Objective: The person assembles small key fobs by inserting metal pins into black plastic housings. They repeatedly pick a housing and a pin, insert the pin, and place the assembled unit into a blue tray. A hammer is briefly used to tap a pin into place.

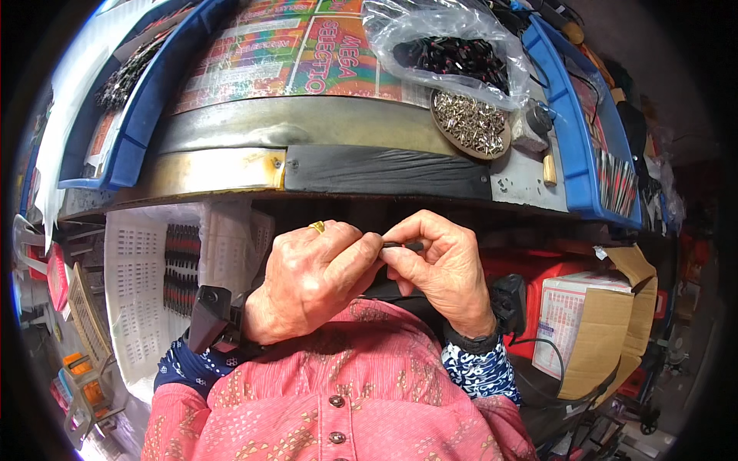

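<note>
In front of my chest, both hands meet over a slim black piece point(406, 246), apparently a small rod-like part; its exact kind is too small to tell. My right hand point(446, 265) pinches it between thumb and forefinger. My left hand point(311, 269), with a gold ring on one finger, is closed around its other end, which the fingers hide. Beyond the hands, on the bench, a clear plastic bag point(496, 88) holds many black parts with red bits. Next to it sits a round bowl point(438, 131) of small silvery metal pieces.
Blue bins stand on the bench at left point(127, 157) and right point(573, 146), holding slim parts. Below the bench edge point(377, 170), a white perforated crate point(138, 307) holds rows of black and red parts. An open cardboard box point(603, 338) stands at lower right.
</note>
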The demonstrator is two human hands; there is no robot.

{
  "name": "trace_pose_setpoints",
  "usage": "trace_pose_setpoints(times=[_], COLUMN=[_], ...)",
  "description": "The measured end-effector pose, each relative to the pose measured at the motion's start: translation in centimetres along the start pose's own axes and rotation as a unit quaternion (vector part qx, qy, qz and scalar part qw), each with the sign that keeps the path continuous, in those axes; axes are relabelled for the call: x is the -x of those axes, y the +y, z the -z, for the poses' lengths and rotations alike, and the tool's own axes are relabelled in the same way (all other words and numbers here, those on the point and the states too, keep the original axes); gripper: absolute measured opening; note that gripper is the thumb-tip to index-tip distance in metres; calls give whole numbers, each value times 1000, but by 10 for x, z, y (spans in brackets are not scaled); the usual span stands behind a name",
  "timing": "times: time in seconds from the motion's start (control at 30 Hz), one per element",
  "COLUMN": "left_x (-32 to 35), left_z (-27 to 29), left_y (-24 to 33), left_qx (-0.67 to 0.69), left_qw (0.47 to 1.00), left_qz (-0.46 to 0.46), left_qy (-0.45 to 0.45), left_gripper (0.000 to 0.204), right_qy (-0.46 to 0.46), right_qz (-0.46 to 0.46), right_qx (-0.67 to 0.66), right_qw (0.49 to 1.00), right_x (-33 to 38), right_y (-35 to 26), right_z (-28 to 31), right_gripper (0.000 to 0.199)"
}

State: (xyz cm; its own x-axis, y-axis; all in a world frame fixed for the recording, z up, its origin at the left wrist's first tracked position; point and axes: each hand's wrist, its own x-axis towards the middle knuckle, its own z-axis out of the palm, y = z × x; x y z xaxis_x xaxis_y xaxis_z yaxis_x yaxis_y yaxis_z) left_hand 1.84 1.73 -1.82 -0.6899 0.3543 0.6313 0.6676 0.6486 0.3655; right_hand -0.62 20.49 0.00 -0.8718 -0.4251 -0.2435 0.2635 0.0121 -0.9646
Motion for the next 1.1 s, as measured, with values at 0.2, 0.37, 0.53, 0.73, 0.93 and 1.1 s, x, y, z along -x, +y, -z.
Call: trace_pose_setpoints(times=[0.2,0.37,0.53,0.73,0.93,1.1], left_x=[-2,0,2,1,2,1], left_z=[-1,1,-1,-2,-1,-1], left_y=[0,1,3,3,3,3], left_qx=[11,26,20,14,0,11], left_qw=[1000,999,1000,1000,999,999], left_qz=[3,15,11,1,22,41], left_qy=[11,-14,-19,-8,-24,-11], left_gripper=[30,36,37,38,34,32], right_qy=[2,-9,2,66,93,88], right_qz=[6,-2,-27,26,60,65], right_qx=[-21,-27,-33,-29,-31,-47], right_qw=[1000,1000,999,997,993,993], right_x=[4,5,4,8,6,2], right_y=[1,-2,-1,11,19,21], right_z=[-1,2,3,-8,-15,-14], right_gripper=[13,13,10,6,5,5])
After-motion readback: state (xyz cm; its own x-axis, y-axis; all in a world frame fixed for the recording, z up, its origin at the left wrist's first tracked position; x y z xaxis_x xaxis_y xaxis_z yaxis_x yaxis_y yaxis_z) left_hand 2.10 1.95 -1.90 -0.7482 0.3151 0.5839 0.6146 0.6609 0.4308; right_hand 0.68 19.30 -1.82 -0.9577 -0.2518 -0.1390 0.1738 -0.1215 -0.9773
